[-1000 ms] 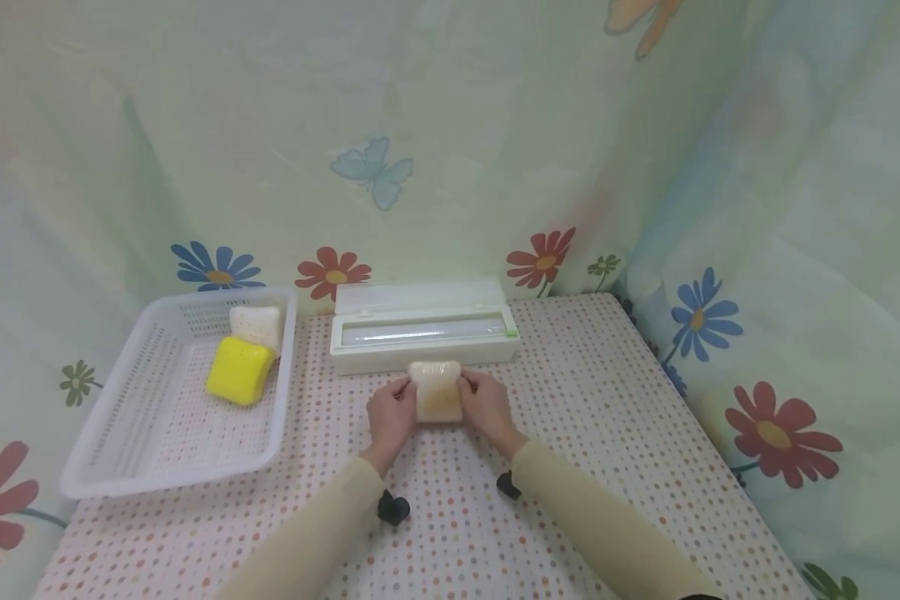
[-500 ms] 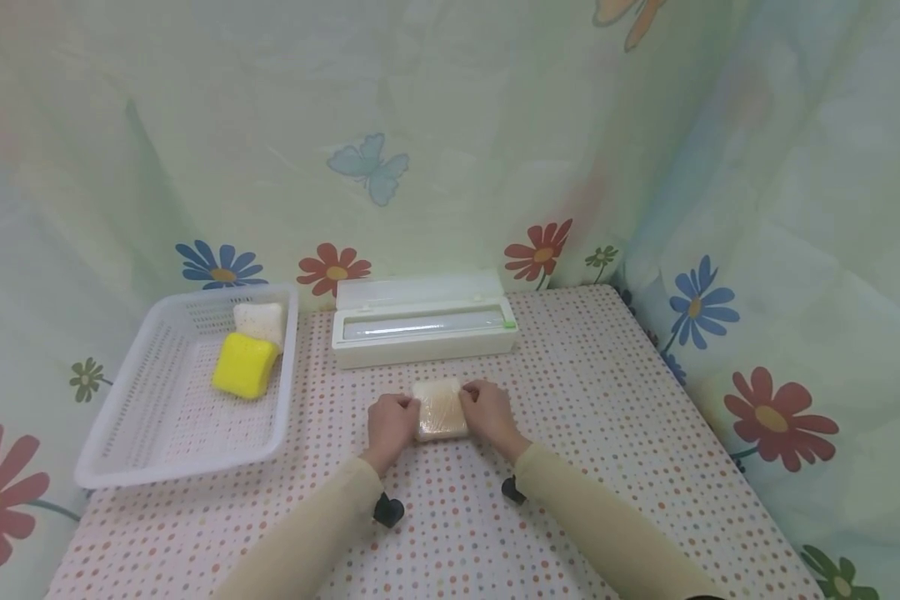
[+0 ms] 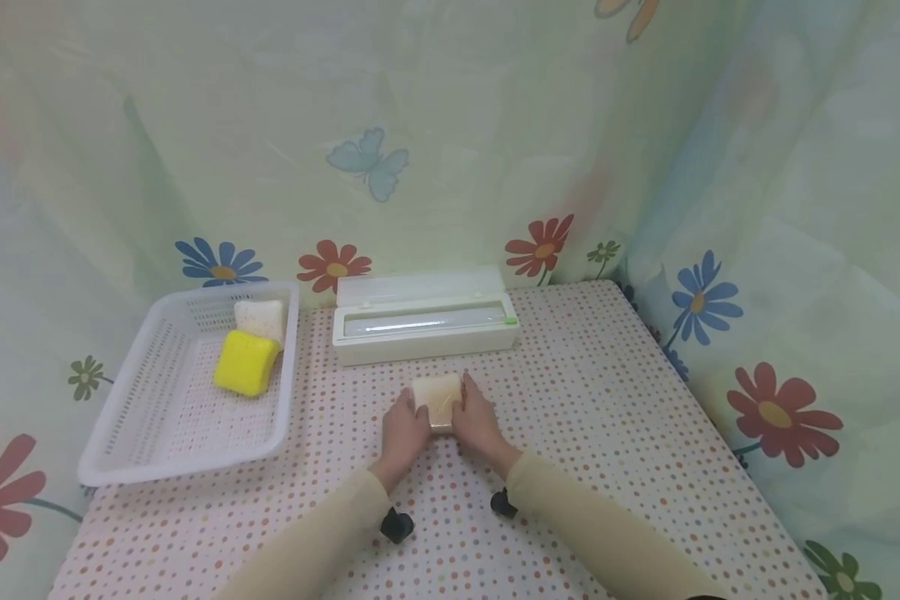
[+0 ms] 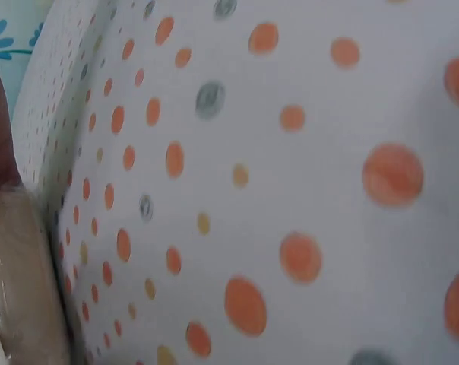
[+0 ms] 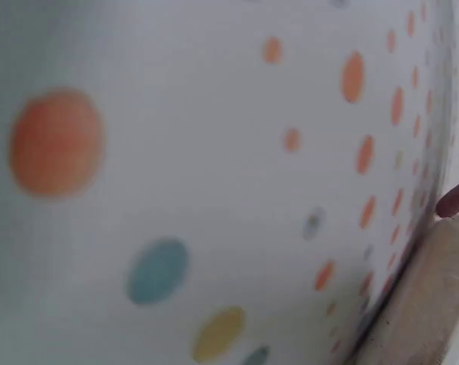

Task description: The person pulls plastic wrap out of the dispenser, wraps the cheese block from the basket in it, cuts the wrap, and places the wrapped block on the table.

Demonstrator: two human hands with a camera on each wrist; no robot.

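Observation:
Between both hands is a pale, bread-shaped slice (image 3: 438, 396) with a glossy clear film over it, low over the dotted table. My left hand (image 3: 405, 432) grips its left side, thumb on the near face. On the opposite side, my right hand (image 3: 480, 425) holds the slice with the thumb at the front and fingers along the edge. The left wrist view catches the slice's tan side (image 4: 24, 281) at the far left, close to the tabletop. Its shiny edge (image 5: 423, 304) also shows at lower right in the right wrist view, beside a fingertip (image 5: 456, 199).
A white cling film dispenser (image 3: 427, 343) with its lid raised stands just beyond the hands, a film roll (image 3: 423, 322) inside. To the left, a white plastic basket (image 3: 290, 375) holds a yellow block (image 3: 246, 362) and a white speckled block (image 3: 261, 320). Floral sheeting hangs behind.
The slice has come nearer to me, away from the dispenser. Both hands have shifted from pinching its upper sides to gripping lower down, thumbs at the near face.

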